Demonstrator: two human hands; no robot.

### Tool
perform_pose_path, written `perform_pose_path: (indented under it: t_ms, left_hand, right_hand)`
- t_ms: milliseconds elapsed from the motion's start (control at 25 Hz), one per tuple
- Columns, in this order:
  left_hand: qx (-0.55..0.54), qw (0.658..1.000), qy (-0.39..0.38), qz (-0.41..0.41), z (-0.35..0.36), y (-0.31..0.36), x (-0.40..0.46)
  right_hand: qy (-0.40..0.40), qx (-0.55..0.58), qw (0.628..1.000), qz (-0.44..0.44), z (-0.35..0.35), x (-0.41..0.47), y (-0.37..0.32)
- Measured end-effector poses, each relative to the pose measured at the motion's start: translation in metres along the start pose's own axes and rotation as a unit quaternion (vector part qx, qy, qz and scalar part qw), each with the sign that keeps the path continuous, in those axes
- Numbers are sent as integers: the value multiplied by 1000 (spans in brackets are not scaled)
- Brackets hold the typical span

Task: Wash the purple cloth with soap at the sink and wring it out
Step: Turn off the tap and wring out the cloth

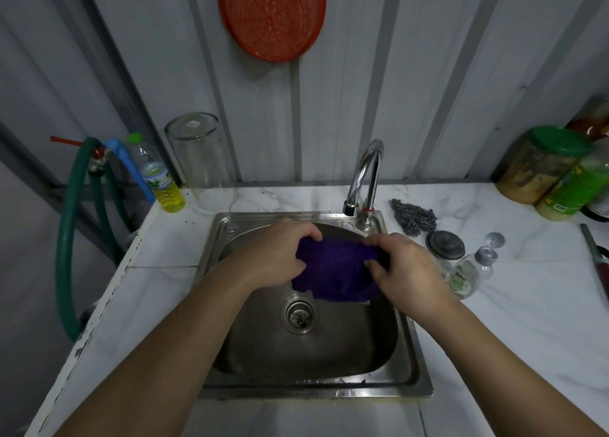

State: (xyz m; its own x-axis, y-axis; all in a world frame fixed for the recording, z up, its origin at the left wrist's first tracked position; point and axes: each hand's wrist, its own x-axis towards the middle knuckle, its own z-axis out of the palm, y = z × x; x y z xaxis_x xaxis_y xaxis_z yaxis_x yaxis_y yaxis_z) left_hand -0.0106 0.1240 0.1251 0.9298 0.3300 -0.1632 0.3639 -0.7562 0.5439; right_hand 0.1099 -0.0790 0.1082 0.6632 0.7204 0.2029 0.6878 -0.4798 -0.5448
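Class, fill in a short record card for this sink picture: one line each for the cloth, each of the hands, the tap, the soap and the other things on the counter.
cloth: purple cloth held over the sink
left hand: left hand grips the cloth's left edge
right hand: right hand grips its right edge
tap: tap shows no water running
soap: small clear bottle right of the sink, cap on
counter: steel scourer, upturned glass, yellow bottle

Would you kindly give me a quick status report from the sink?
Left hand and right hand both grip the purple cloth. Cloth held bunched above the sink basin. Tap shows no water running. Nothing in the way.
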Motion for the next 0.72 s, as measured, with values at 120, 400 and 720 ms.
perform_pose_path:
  t_ms: [120,400,720]
  left_hand:
    - [84,996,-20,23,-1,-3,1]
    - [-102,994,0,-46,-1,-16,7]
    - [-462,870,99,-138,32,-18,22]
  right_hand:
    - [-15,-58,998,-4,-5,4,0]
    - [-73,100,987,102,-13,19,16]
    - [-27,275,946,169,-1,36,8]
